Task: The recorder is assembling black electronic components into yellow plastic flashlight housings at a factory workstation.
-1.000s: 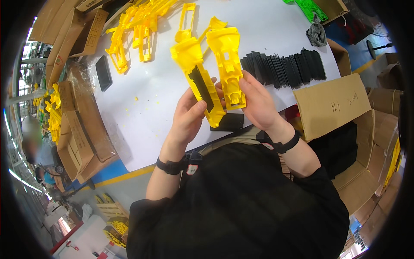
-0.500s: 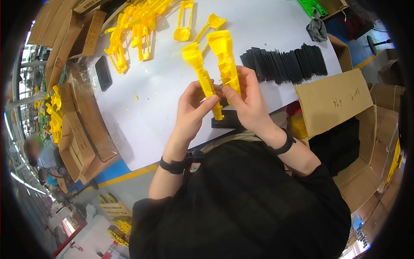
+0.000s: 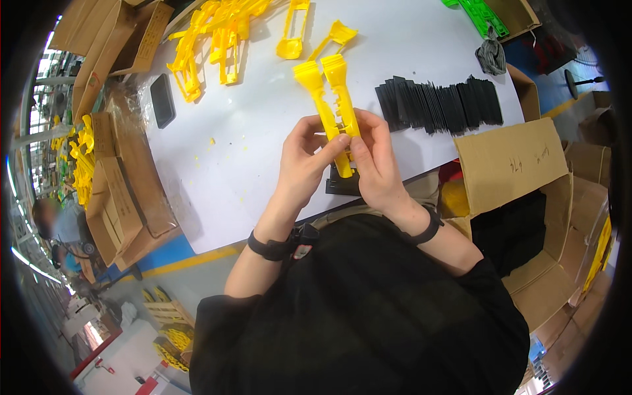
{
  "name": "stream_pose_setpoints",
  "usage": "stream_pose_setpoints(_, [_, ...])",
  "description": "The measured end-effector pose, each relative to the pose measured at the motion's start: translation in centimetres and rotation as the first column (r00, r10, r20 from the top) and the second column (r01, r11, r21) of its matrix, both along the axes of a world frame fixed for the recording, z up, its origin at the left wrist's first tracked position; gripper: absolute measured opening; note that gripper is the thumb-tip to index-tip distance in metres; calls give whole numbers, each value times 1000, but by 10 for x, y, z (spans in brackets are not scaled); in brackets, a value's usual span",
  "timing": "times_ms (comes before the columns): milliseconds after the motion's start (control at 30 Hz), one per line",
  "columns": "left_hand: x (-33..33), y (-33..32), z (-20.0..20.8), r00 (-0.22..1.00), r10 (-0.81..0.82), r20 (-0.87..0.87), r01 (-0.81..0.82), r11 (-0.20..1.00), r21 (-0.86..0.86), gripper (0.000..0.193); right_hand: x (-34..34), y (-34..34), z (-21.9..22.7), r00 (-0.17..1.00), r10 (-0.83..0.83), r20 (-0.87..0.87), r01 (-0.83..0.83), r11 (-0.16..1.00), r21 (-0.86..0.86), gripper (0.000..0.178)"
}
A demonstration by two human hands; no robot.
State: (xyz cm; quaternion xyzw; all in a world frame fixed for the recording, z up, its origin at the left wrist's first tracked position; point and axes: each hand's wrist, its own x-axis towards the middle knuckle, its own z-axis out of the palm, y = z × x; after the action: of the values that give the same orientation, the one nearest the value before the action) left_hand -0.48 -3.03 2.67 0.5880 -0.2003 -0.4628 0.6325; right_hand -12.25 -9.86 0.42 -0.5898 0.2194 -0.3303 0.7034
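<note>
Two long yellow plastic shell halves, flared at their far ends, are held side by side over the white table. My left hand (image 3: 307, 160) is closed on the left yellow shell half (image 3: 318, 97), its thumb pressed along the lower part. My right hand (image 3: 378, 161) pinches the right yellow shell half (image 3: 340, 90) between thumb and fingers. The two thumb tips nearly meet, and the halves come close together at their lower ends. Just below them a flat black piece (image 3: 342, 185) lies at the table's near edge, partly covered by the hands.
Yellow frames (image 3: 227, 39) lie heaped at the far left, near a dark phone (image 3: 162, 100). A row of thin black plates (image 3: 440, 105) spreads to the right. Cardboard boxes stand at both sides, one open box (image 3: 513, 158) by my right arm. A person (image 3: 62, 220) is at the far left.
The two yellow shell halves have come closer together and turned more alongside each other. My hands have drawn nearer, thumbs almost touching. The whole view has shifted slightly.
</note>
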Motion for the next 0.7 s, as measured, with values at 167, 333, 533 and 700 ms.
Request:
stream_pose_setpoints(167, [1,-1,0,1000,3,25,-3,1000,-21,41,1,2,2,1000,8,-4,-8,1000,13,40])
stream_pose_setpoints(333, [1,-1,1,1000,11,-15,-11,1000,-20,42,2,2,-3,1000,4,2,-4,1000,-14,40])
stream_pose_setpoints(533, [-1,0,-9,998,50,-29,-51,998,-38,41,2,2,1,998,57,-5,-57,995,79,42])
stream_pose_setpoints(700, [-3,1,-7,993,71,-99,-76,996,-41,41,4,2,2,999,36,-4,-36,997,69,42])
